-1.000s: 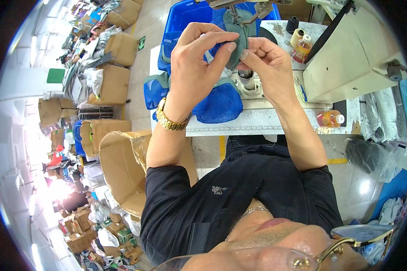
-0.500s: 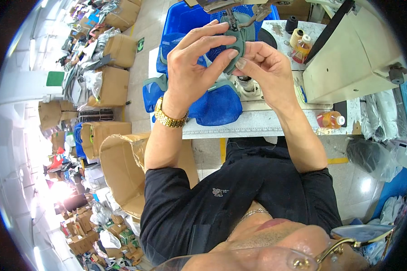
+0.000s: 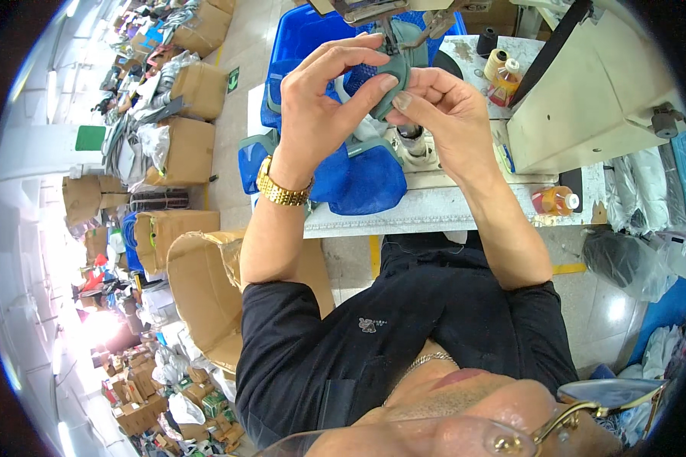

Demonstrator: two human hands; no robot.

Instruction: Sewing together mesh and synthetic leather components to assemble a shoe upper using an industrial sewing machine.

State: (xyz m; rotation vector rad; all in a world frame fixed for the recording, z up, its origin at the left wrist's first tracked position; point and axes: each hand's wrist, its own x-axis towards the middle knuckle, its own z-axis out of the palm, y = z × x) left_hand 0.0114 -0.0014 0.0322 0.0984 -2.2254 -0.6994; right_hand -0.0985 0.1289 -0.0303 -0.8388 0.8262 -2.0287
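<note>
Now the left hand (image 3: 324,103), wearing a gold metal wristwatch (image 3: 282,190), is arching its fingers higher over the grey-green curved fabric piece (image 3: 392,84) than a second ago, thumb and fingertips pinching its edge. The piece is sitting at upper centre of the frame, turned more edge-on than before, so the work looks to be mid-adjustment. The right hand (image 3: 442,114) is gripping its other side. Below, soft blue mesh fabric (image 3: 358,183) is lying on the white worktable (image 3: 434,209), beside the cream, boxy sewing machine (image 3: 587,99) at right.

Grey-green fabric piece (image 3: 392,87), blue mesh fabric (image 3: 358,179), gold watch (image 3: 282,190)
</note>
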